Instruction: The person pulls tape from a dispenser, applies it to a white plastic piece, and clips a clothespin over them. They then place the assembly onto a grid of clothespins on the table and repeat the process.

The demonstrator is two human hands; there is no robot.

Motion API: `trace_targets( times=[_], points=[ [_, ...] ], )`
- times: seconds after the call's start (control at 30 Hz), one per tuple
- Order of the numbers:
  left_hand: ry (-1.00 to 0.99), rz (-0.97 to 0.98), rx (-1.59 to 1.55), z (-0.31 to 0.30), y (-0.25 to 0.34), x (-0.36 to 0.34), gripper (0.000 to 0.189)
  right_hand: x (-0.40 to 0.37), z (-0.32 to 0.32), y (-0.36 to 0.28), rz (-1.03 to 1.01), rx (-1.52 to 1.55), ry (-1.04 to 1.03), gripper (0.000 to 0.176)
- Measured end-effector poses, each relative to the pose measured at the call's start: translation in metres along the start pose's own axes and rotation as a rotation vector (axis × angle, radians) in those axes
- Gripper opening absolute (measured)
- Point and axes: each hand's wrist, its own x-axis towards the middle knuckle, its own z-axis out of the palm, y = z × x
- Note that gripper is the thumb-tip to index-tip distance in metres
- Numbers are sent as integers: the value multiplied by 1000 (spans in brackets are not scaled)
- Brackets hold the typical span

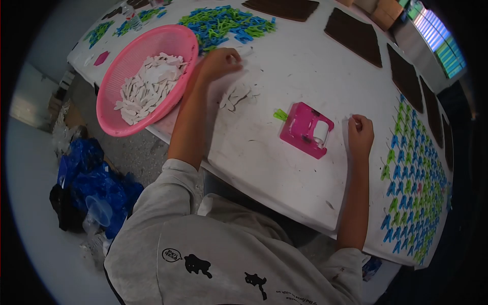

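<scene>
My left hand [222, 62] is above the white table, with fingers curled toward the thumb. It is between a pile of green and blue plastic clothespins [223, 25] and a few loose white flat pieces [236, 95]. Whatever its fingertips hold, if anything, is too small to name. Close to the table's right part, my right hand [360, 133] has its fingers closed together; their contents are hidden. Just left of it is a pink tape dispenser [300, 127] with a white roll, and a green clothespin [280, 115] touches or lies against its left end.
A pink basket [109, 96] of white pieces stands at the left table edge. Rows of blue and green clothespins [412, 188] cover the right side. Dark brown sheets [353, 36] lie along the far edge. A clear bottle [132, 18] stands far left; blue bags [96, 178] are on the floor.
</scene>
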Motion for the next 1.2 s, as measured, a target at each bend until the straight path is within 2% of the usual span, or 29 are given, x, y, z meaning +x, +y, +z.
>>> trace_targets(
  times=[0.07,0.1,0.17,0.3,0.37,0.5,0.57,0.6,0.67,0.73,0.8,0.83,0.9,0.93,1.0,1.03,1.1,1.2],
  points=[
    [-396,-144,-217,-20,44,-10,33,-1,4,-1,0,1,-15,23],
    [-374,-160,-219,-20,45,-14,33,-2,3,1,12,-19,-23,23],
    [-558,-96,-93,-22,46,-13,28,1,1,0,6,-44,-29,22],
    [-601,-61,-152,-18,30,-7,30,-1,2,-2,44,-53,-28,22],
    [-556,-146,-130,-19,31,-8,30,1,2,0,41,-58,-25,22],
    [-482,-82,-112,-17,18,-3,28,0,0,-5,72,-68,-24,23],
    [-281,103,-199,-14,15,-1,28,1,1,-3,78,-62,-30,24],
    [-296,111,-207,-11,21,0,28,1,1,-4,60,-75,-31,23],
    [-126,177,-320,-11,41,0,27,0,3,-8,71,-102,-26,22],
    [-135,198,-331,-4,69,-1,26,-2,2,-11,52,6,41,21],
    [48,334,-413,12,96,-2,23,1,-7,-13,-163,14,108,20],
    [23,348,-438,22,110,-4,23,-3,-16,-23,-139,-12,121,20],
    [137,619,-386,36,135,-11,21,-6,-24,-51,-455,110,76,21],
    [126,626,-405,44,146,-18,21,-12,-26,-63,-441,92,81,21],
    [127,720,-381,55,166,-31,22,-22,-26,-83,-591,164,11,21],
    [127,745,-351,56,175,-36,20,-26,-25,-88,-584,151,16,21],
    [127,760,-388,62,184,-45,20,-30,-26,-96,-748,45,-14,25],
    [168,787,-445,68,193,-47,18,-32,-23,-90,-790,-15,5,27]
  ],
)
